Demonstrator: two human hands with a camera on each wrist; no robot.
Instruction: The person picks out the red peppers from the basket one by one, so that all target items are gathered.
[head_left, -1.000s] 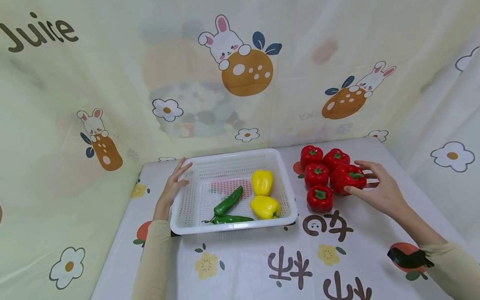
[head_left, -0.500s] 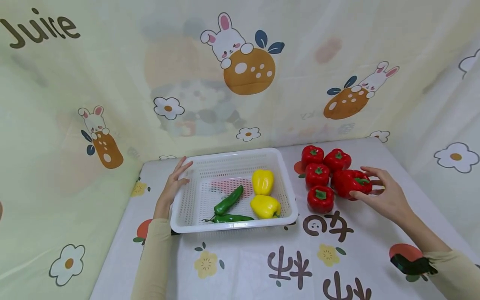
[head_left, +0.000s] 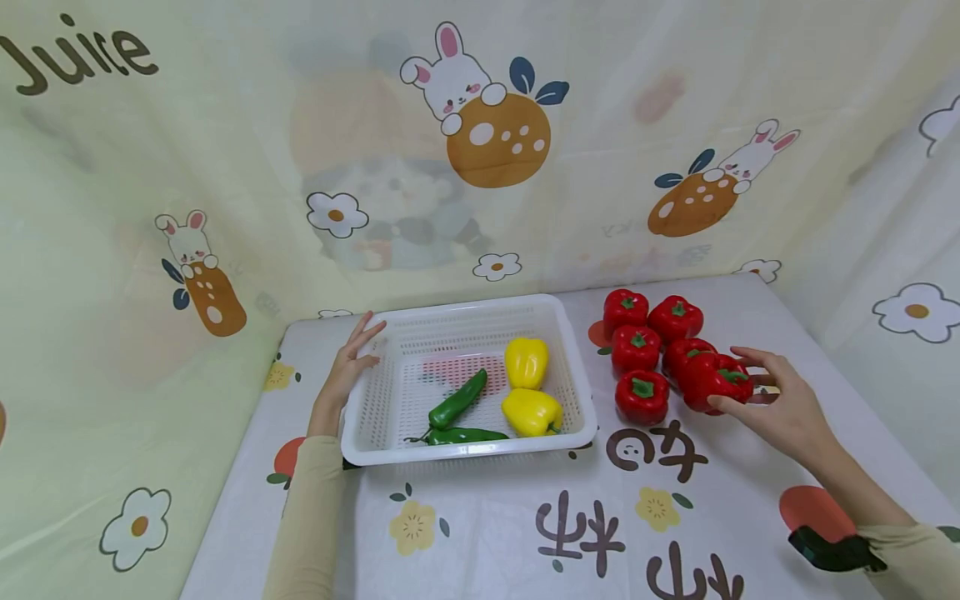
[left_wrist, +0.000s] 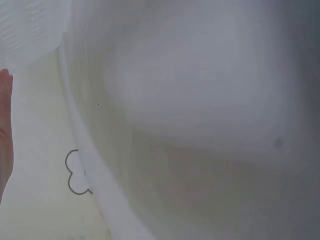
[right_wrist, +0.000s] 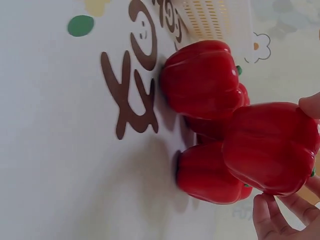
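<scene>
My right hand (head_left: 783, 408) holds a red bell pepper (head_left: 708, 385) between thumb and fingers. In the right wrist view that held bell pepper (right_wrist: 270, 147) hangs above the others, apart from the table. Several more red bell peppers (head_left: 636, 350) stand close together right of a white plastic basket (head_left: 465, 454). One of them (head_left: 681, 354) is partly hidden behind the held one. On the basket's left rim rests my left hand (head_left: 347, 367), fingers fairly straight and thumb spread over the edge. Two yellow bell peppers (head_left: 527, 363) and two green chili peppers (head_left: 459, 400) lie inside the basket.
A white tablecloth (head_left: 480, 525) printed with flowers and characters covers the table. Light printed curtains (head_left: 592, 192) hang behind and on both sides, close to the table's edges. The basket has raised, slotted walls.
My right hand has shifted right and slightly nearer me with the red bell pepper. Another red bell pepper now shows behind it. My left hand and the basket have stayed in place.
</scene>
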